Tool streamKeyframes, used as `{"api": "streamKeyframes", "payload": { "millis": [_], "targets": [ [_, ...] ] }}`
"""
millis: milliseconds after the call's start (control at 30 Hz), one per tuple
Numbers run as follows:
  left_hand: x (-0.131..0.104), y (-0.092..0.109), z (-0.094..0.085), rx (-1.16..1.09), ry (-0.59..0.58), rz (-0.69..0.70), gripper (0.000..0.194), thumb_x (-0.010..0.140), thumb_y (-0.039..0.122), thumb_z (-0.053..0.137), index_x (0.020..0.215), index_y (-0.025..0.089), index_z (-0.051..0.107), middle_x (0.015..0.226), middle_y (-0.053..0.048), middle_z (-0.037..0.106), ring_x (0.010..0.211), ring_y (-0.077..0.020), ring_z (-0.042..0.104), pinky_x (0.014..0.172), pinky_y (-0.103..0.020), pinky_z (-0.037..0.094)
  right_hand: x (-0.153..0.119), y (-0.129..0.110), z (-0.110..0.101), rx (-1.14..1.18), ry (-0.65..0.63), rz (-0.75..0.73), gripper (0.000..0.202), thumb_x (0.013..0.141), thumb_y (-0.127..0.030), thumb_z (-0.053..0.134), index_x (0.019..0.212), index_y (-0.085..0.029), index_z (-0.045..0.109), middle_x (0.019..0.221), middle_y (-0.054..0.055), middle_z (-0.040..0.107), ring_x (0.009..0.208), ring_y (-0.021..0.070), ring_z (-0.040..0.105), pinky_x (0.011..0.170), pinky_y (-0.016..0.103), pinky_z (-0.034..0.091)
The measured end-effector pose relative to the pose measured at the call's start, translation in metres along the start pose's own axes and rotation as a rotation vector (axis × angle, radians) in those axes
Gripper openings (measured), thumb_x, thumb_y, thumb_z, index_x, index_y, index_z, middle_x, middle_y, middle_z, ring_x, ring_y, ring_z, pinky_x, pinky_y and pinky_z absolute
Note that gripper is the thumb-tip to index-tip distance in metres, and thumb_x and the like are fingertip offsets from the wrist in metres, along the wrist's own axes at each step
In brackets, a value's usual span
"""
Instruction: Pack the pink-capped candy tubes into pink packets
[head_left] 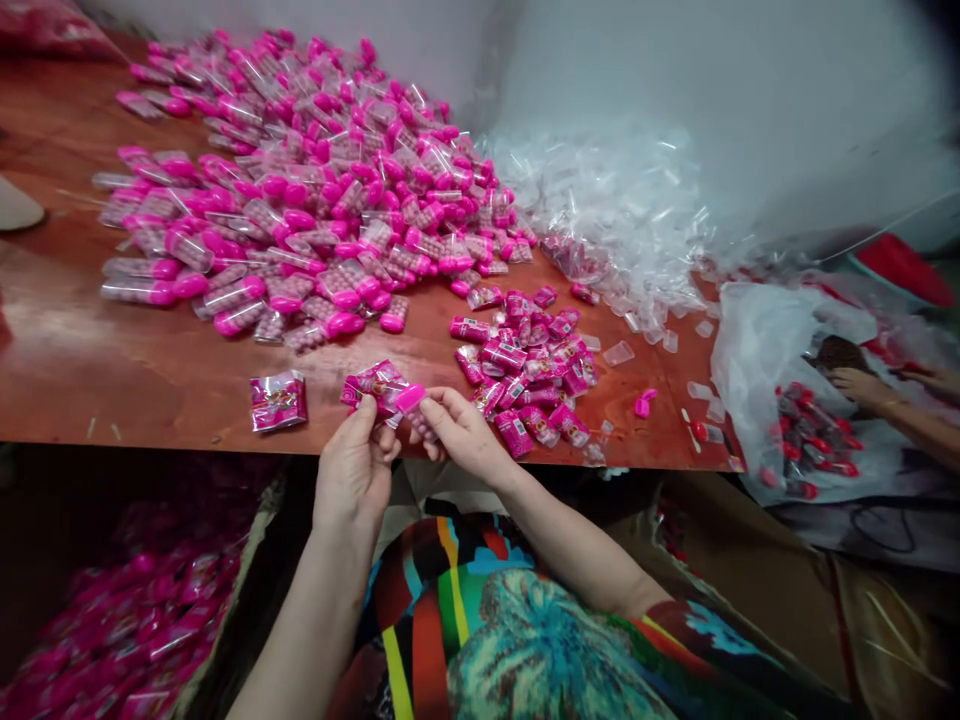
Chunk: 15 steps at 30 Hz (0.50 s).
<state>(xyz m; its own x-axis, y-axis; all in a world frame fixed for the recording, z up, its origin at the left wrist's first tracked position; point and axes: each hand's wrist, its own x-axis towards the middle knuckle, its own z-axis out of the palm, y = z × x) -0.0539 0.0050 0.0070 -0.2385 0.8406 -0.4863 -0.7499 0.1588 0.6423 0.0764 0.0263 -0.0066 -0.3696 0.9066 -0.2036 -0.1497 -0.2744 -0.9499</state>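
Note:
My left hand (355, 462) pinches a pink printed candy packet (373, 381) above the front edge of the table. Close beside it, my right hand (466, 434) grips a small clear candy container with a pink cap (409, 399), small beads showing inside. The container's cap end meets the packet's right end; whether it is partly inside cannot be made out. Flat on the table to the left lies another pink packet (278, 401). A heap of pink packets (536, 365) sits just beyond my right hand.
Many pink-capped containers (322, 190) are piled at the back left of the table (172, 380). Clear plastic pieces (622, 210) form a heap behind. A box of pink packets (142, 600) stands below left. At right, another person's hand (862, 388) is near red-capped containers (814, 440).

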Motion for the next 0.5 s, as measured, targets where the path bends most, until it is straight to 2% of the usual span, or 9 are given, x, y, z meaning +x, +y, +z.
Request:
{"api": "streamKeyframes", "payload": {
  "millis": [100,167,267,333,433,500],
  "targets": [
    [-0.004,-0.004,0.0,0.1,-0.003,0.08,0.034,0.073,0.033,0.082,0.062,0.015,0.054,0.047,0.005,0.049,0.043,-0.0073,0.042,0.042,-0.02,0.032,-0.004,-0.003,-0.001,0.049,-0.042,0.033,0.043,0.091,-0.056,0.058,0.108,-0.017,0.053,0.065,-0.005,0.061,0.042,0.0052,0.046,0.04,0.017,0.033],
    [-0.007,-0.005,0.001,0.161,0.001,0.104,0.037,0.073,0.037,0.081,0.06,0.016,0.054,0.046,0.004,0.05,0.043,-0.0081,0.044,0.043,-0.021,0.034,-0.006,-0.003,-0.002,0.078,-0.058,0.041,0.046,0.091,-0.055,0.059,0.116,-0.017,0.05,0.065,-0.005,0.06,0.044,0.0061,0.046,0.04,0.018,0.033],
    [-0.01,-0.003,0.003,0.198,-0.023,0.086,0.036,0.072,0.039,0.082,0.062,0.015,0.058,0.046,0.004,0.051,0.042,-0.0074,0.043,0.042,-0.02,0.032,-0.009,-0.002,-0.003,0.042,-0.051,0.015,0.055,0.092,-0.052,0.06,0.132,-0.018,0.043,0.066,-0.006,0.057,0.047,0.0071,0.045,0.041,0.019,0.032],
    [-0.011,-0.002,0.004,0.198,-0.061,0.048,0.034,0.07,0.037,0.084,0.064,0.014,0.06,0.048,0.005,0.051,0.042,-0.006,0.042,0.041,-0.019,0.03,-0.011,0.001,-0.005,-0.022,-0.051,-0.028,0.055,0.095,-0.049,0.057,0.138,-0.02,0.041,0.067,-0.006,0.055,0.049,0.0078,0.046,0.044,0.019,0.035],
    [-0.01,-0.004,0.006,0.189,-0.113,-0.037,0.034,0.063,0.032,0.089,0.062,0.013,0.06,0.049,0.005,0.051,0.042,-0.0043,0.04,0.04,-0.017,0.028,-0.016,0.007,-0.008,-0.167,-0.053,-0.143,0.049,0.097,-0.044,0.054,0.141,-0.024,0.042,0.076,-0.003,0.06,0.064,0.0109,0.057,0.061,0.024,0.047],
    [-0.01,-0.006,0.005,0.18,-0.152,-0.105,0.035,0.062,0.032,0.089,0.062,0.012,0.06,0.05,0.005,0.05,0.043,-0.0041,0.04,0.04,-0.017,0.028,-0.019,0.008,-0.008,-0.272,-0.033,-0.197,0.048,0.097,-0.04,0.056,0.14,-0.025,0.043,0.085,0.0,0.064,0.076,0.0137,0.063,0.073,0.029,0.051]
  ]
}}
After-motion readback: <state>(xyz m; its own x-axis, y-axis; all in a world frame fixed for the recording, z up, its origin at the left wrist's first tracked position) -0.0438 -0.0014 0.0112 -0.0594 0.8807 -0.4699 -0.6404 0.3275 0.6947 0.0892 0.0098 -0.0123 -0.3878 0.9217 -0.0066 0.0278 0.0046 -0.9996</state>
